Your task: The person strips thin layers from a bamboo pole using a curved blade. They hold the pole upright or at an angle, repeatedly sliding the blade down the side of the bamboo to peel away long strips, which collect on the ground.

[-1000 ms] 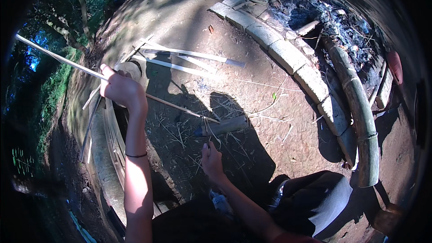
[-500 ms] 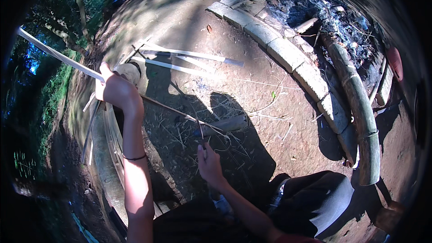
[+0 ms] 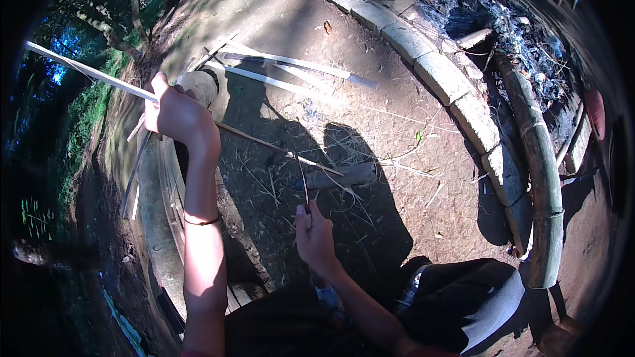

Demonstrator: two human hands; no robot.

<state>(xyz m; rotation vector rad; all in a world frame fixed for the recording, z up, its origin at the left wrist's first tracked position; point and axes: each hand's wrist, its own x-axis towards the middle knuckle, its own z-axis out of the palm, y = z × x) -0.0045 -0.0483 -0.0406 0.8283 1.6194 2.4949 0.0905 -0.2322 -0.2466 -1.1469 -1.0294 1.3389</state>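
Holding the knife [image 3: 304, 183], the right hand [image 3: 316, 239] has moved it along the strip [image 3: 256, 139] the left hand [image 3: 180, 118] clasps.

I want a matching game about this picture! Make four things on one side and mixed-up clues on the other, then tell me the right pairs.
Things:
1. Left hand
2. Right hand
3. Thick bamboo pole
4. Small green leaf

Clues:
A. Lying on the sunlit ground
B. Holding a thin-bladed tool
C. Reaching into the stone-edged fire pit
D. Gripping a long pale strip

Right pairs: 1-D, 2-B, 3-C, 4-A.
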